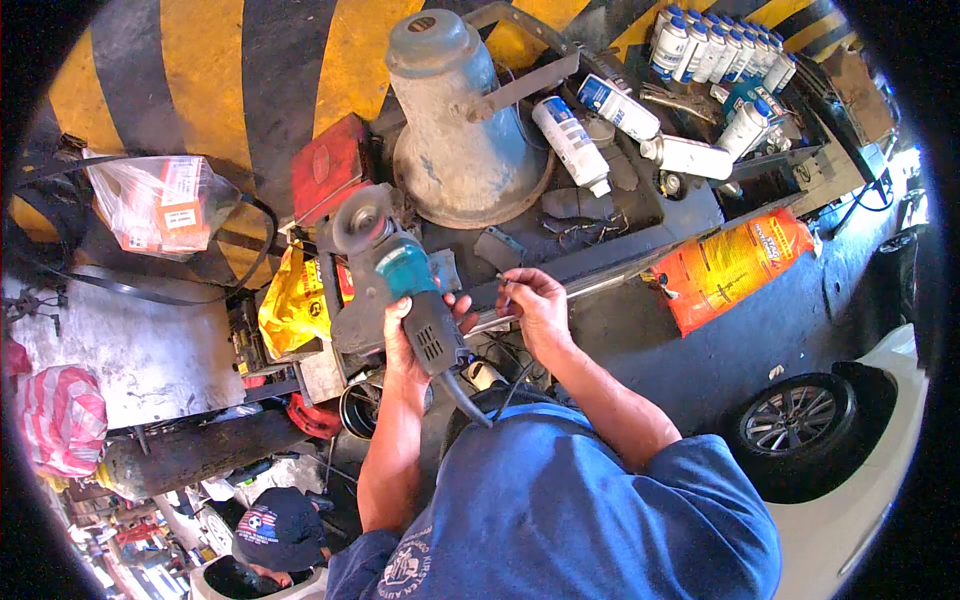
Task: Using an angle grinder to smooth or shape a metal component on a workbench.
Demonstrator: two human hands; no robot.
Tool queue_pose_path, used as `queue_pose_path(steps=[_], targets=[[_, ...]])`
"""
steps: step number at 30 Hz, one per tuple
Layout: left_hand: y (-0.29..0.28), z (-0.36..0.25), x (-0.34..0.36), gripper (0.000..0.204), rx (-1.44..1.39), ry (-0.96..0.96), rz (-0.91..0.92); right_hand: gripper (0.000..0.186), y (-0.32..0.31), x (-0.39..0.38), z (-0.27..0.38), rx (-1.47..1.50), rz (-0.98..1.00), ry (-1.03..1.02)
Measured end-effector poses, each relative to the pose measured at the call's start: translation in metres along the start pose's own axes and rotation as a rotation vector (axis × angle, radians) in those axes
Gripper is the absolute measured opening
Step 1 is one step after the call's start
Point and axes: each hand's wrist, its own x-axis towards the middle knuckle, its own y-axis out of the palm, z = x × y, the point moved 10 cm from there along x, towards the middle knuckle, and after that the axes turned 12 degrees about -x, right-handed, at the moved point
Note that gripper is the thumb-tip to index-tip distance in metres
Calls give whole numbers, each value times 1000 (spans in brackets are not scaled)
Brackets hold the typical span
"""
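My left hand (pixel 405 335) grips an angle grinder (pixel 408 270) with a teal-and-black body, its guarded disc (pixel 360 220) pointing away from me and a cord trailing back toward my shirt. To its right, my right hand (pixel 535 310) is closed in a pinch at the edge of a dark metal bench (pixel 625 255); I cannot make out what is between its fingertips. Beyond the grinder stand a grey bell-shaped metal housing (pixel 460 155) and a red metal case (pixel 320 170). Dark flat pieces (pixel 575 205) lie near my right hand.
Spray cans (pixel 620 110) crowd the bench's right. An orange sack (pixel 725 270) lies below it, near a car wheel (pixel 795 415). Bagged boxes (pixel 160 210) and black straps are left; a yellow bag (pixel 295 300) is beside the bench. A person in a cap (pixel 275 530) is at lower left.
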Motion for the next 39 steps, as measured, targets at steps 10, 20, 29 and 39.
queue_pose_path(steps=[10,20,29,39], targets=[[-38,2,0,56,113,-70,-74,14,50,33,49,-190,69,-145],[-49,7,-2,59,133,-149,-153,15,110,62,65,-666,70,-505],[-50,6,0,58,116,-153,-141,14,128,50,79,-894,56,-710],[-49,1,0,57,90,-117,-158,16,128,46,84,-1003,9,-767]])
